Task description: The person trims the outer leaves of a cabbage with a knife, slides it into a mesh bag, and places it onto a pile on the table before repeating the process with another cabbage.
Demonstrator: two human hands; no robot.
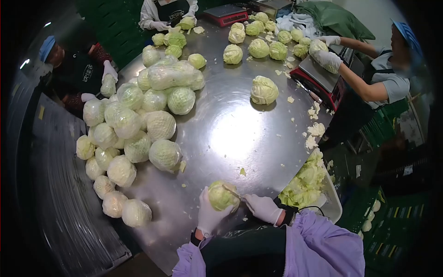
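A green cabbage is at the near edge of the steel table. My left hand, in a white glove, is wrapped round its left and lower side. In a white glove too, my right hand is closed on a knife, whose blade lies against the cabbage's upper right side. A small leaf scrap lies just beyond the cabbage. One pale cabbage sits farther up the table.
Wrapped cabbages are heaped at the left, bare ones at the far side. A leaf-filled white bin stands at my right. Co-workers stand around the far side; one holds a cabbage over a red scale. Another scale is farther back.
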